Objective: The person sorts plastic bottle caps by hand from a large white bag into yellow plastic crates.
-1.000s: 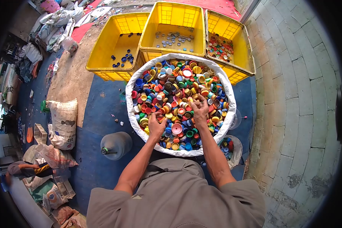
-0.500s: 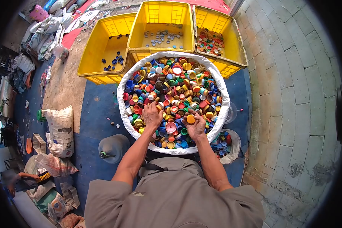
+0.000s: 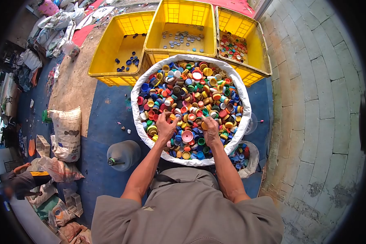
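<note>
Left hand (image 3: 166,127) and right hand (image 3: 211,129) lie on the mixed bottle caps (image 3: 191,91) near the front edge of the white sack (image 3: 136,110), fingers curled into the heap; whether either grips a cap, I cannot tell; yellow crates (image 3: 110,53) stand beyond its far rim

Seen from above, both bare arms reach forward and down, elbows bent slightly and held apart; the left forearm (image 3: 144,171) slants to the right and the right forearm (image 3: 227,171) slants to the left, so the two converge toward the wrists; the left hand (image 3: 166,127) lies palm down, wrist straight, fingers bunched and curled under at the tips; the right hand (image 3: 211,128) sits level with it and just beside, a narrow gap between the two, its back upward, knuckles raised, fingers folded in toward the palm; whether either hand grips anything cannot be told from this angle.
</note>
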### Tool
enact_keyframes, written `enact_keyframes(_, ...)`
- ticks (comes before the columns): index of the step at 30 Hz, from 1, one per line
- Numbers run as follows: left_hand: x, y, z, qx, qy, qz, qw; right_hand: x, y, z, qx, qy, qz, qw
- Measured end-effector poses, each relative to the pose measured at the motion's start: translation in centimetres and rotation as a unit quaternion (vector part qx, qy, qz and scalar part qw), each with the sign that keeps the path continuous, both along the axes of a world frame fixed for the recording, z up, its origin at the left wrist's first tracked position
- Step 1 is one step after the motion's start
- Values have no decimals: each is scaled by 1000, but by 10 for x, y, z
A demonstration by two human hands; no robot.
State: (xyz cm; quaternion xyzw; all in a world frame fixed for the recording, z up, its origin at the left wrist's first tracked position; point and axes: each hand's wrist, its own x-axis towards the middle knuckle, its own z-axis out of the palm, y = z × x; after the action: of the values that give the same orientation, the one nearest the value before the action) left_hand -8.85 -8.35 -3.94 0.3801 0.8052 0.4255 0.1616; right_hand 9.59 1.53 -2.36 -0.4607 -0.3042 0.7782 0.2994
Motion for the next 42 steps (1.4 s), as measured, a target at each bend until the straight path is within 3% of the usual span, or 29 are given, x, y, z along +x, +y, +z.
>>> enact_keyframes(2,-1,-8,9,49,-246,33,968,-11,9,-6,43,-77,17,996)
enact_keyframes(3,-1,-13,9,72,-364,49,927,-17,14,-4,154,-166,44,973)
enact_keyframes(5,-4,-21,6,104,-474,86,870,-30,25,0,364,-327,97,867)
enact_keyframes(7,-7,-28,20,134,-585,130,789,-43,33,3,451,-342,131,813)
enact_keyframes(9,-8,-37,32,118,-621,148,761,-53,42,-11,517,-366,175,754)
enact_keyframes(15,-11,-60,22,148,-708,175,668,-105,35,-8,502,-363,235,749)
enact_keyframes(22,-10,-80,18,182,-716,168,653,-141,23,-31,605,-375,200,673)
enact_keyframes(29,-9,-92,10,171,-744,195,616,-148,15,-40,595,-408,203,661)
enact_keyframes(33,-6,-92,15,145,-733,199,634,-156,13,-44,591,-429,214,649)
enact_keyframes(37,-5,-89,20,122,-711,197,663,-153,15,-33,550,-420,196,695)
enact_keyframes(39,-5,-83,19,106,-646,181,734,-147,14,-27,523,-396,155,738)
enact_keyframes(42,-6,-66,23,80,-576,166,796,-126,8,-8,480,-306,115,814)
